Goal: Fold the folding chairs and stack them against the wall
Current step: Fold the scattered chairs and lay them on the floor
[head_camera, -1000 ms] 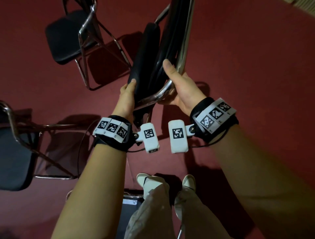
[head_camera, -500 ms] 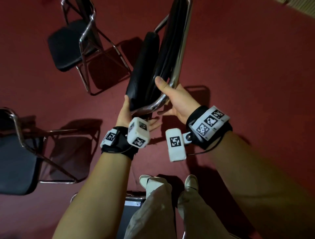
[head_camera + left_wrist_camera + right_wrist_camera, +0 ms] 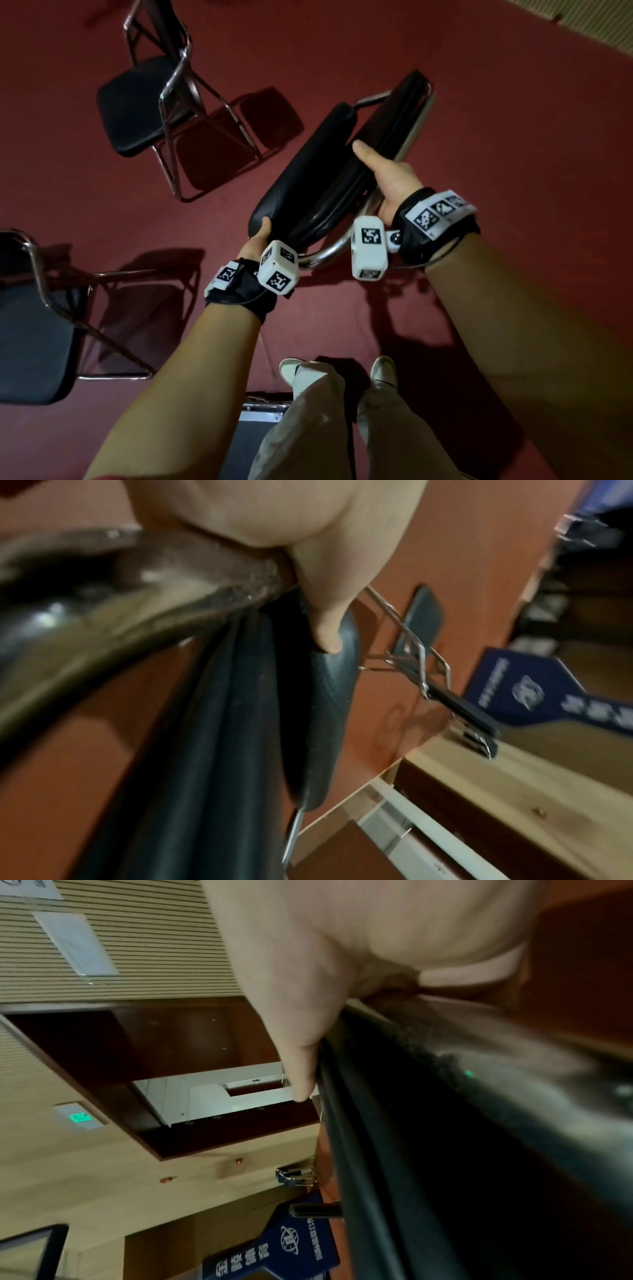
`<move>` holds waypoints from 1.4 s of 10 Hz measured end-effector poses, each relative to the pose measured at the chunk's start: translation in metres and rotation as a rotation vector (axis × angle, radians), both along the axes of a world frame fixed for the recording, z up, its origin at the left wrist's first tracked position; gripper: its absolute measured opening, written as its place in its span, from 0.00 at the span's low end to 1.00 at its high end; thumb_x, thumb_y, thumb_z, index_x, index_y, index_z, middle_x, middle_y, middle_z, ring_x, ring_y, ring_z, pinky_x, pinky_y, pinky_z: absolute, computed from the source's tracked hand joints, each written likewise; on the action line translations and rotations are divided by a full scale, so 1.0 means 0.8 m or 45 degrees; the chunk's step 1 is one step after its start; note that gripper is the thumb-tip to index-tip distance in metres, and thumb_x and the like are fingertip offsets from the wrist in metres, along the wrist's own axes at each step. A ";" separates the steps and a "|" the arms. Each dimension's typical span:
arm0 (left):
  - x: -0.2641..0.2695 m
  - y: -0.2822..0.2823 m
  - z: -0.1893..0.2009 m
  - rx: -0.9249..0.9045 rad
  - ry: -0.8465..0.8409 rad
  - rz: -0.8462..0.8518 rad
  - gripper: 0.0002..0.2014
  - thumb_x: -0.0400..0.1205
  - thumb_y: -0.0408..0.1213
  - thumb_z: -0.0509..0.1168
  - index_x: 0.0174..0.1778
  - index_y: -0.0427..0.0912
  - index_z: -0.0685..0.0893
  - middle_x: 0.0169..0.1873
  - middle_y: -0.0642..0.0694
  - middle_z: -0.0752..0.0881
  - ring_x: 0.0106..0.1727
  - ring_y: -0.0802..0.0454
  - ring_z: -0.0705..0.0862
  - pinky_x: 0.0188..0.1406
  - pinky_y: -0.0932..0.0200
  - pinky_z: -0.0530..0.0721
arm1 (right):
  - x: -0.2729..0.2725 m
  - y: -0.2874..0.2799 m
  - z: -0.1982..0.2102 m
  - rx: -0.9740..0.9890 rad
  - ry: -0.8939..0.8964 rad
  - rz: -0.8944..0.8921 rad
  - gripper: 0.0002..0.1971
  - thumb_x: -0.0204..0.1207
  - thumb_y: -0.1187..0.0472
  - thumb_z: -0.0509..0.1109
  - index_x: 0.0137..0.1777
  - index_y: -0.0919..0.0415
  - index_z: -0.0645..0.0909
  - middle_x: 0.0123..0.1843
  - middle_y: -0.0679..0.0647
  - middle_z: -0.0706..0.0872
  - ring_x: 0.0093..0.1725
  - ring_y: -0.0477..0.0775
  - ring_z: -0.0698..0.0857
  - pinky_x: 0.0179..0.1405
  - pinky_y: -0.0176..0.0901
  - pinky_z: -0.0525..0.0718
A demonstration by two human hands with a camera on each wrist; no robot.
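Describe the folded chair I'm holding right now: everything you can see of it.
The folded chair has black padded cushions, shiny like vinyl, pressed flat together inside a chrome tube frame. It is held off the red carpet, tilted, its far end pointing up and to the right in the head view. The left hand grips the near end of the left cushion; the right hand holds the frame side, thumb lying along the cushion. A curved chrome bar runs between the wrists.
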State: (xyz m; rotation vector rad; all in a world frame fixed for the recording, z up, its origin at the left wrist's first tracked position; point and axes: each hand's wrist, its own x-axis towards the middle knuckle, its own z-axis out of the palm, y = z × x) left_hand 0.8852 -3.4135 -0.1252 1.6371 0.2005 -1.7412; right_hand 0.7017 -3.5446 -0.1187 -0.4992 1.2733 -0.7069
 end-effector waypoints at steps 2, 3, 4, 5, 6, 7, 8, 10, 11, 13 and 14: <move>-0.021 -0.002 0.015 0.011 -0.224 0.044 0.35 0.89 0.62 0.50 0.83 0.38 0.68 0.76 0.39 0.77 0.73 0.40 0.80 0.61 0.49 0.81 | -0.032 0.030 -0.029 0.125 0.019 -0.183 0.47 0.43 0.45 0.89 0.65 0.60 0.82 0.55 0.60 0.91 0.52 0.64 0.91 0.58 0.70 0.85; -0.034 -0.002 -0.004 -0.007 0.057 0.195 0.36 0.84 0.68 0.53 0.67 0.36 0.81 0.52 0.35 0.90 0.50 0.40 0.87 0.39 0.48 0.83 | -0.059 0.042 -0.036 0.163 0.038 -0.222 0.37 0.50 0.52 0.85 0.62 0.63 0.83 0.51 0.63 0.92 0.46 0.67 0.92 0.51 0.71 0.88; -0.054 0.011 -0.031 -0.021 0.008 0.252 0.31 0.83 0.62 0.62 0.69 0.38 0.84 0.62 0.36 0.88 0.61 0.38 0.87 0.45 0.47 0.86 | -0.093 0.049 -0.055 0.187 0.060 -0.273 0.34 0.50 0.54 0.83 0.59 0.64 0.86 0.50 0.63 0.92 0.46 0.66 0.92 0.51 0.70 0.88; -0.065 0.018 -0.077 0.069 0.000 0.307 0.33 0.80 0.68 0.62 0.63 0.41 0.86 0.59 0.39 0.89 0.62 0.38 0.86 0.58 0.44 0.83 | -0.135 0.066 -0.080 0.214 0.119 -0.261 0.39 0.50 0.51 0.84 0.64 0.63 0.83 0.55 0.63 0.91 0.47 0.65 0.92 0.47 0.65 0.90; -0.096 0.026 -0.111 0.214 0.026 0.233 0.30 0.83 0.67 0.57 0.50 0.40 0.85 0.35 0.39 0.90 0.44 0.41 0.85 0.43 0.48 0.80 | -0.180 0.087 -0.118 0.230 0.199 -0.238 0.49 0.48 0.45 0.86 0.72 0.61 0.78 0.59 0.59 0.89 0.49 0.61 0.93 0.39 0.55 0.91; -0.128 0.042 -0.130 0.290 -0.030 0.159 0.29 0.85 0.63 0.56 0.47 0.36 0.82 0.29 0.38 0.89 0.44 0.39 0.83 0.42 0.47 0.78 | -0.216 0.111 -0.158 0.316 0.093 -0.243 0.51 0.49 0.47 0.88 0.76 0.58 0.74 0.62 0.61 0.88 0.52 0.65 0.92 0.43 0.61 0.90; -0.146 0.060 -0.153 0.346 -0.073 0.195 0.31 0.86 0.65 0.56 0.46 0.35 0.79 0.40 0.36 0.87 0.44 0.37 0.82 0.50 0.44 0.78 | -0.235 0.141 -0.176 0.280 0.010 -0.317 0.40 0.60 0.55 0.84 0.74 0.59 0.76 0.64 0.63 0.88 0.57 0.66 0.90 0.51 0.64 0.89; -0.161 0.092 -0.188 0.299 -0.204 0.176 0.27 0.87 0.63 0.55 0.51 0.38 0.79 0.42 0.35 0.86 0.46 0.34 0.84 0.55 0.37 0.81 | -0.245 0.184 -0.222 0.241 -0.133 -0.418 0.34 0.67 0.64 0.77 0.75 0.60 0.74 0.66 0.66 0.86 0.61 0.68 0.88 0.54 0.65 0.88; -0.140 0.090 -0.221 0.244 -0.162 0.149 0.33 0.87 0.66 0.49 0.64 0.39 0.81 0.36 0.37 0.91 0.47 0.38 0.86 0.47 0.43 0.82 | -0.225 0.182 -0.247 0.267 -0.054 -0.356 0.35 0.58 0.60 0.81 0.69 0.63 0.80 0.62 0.66 0.88 0.60 0.70 0.88 0.58 0.73 0.86; -0.097 0.066 -0.266 0.207 -0.185 0.254 0.31 0.87 0.65 0.49 0.51 0.39 0.82 0.37 0.39 0.92 0.40 0.40 0.91 0.50 0.42 0.85 | -0.186 0.171 -0.306 0.331 -0.037 -0.233 0.11 0.69 0.58 0.77 0.52 0.53 0.89 0.51 0.57 0.93 0.54 0.62 0.91 0.64 0.66 0.84; -0.086 0.063 -0.287 0.266 -0.169 0.323 0.30 0.86 0.66 0.53 0.52 0.40 0.83 0.51 0.38 0.90 0.49 0.38 0.87 0.66 0.37 0.82 | -0.175 0.171 -0.336 0.400 -0.019 -0.173 0.31 0.61 0.51 0.79 0.66 0.59 0.85 0.59 0.60 0.91 0.58 0.62 0.90 0.67 0.62 0.83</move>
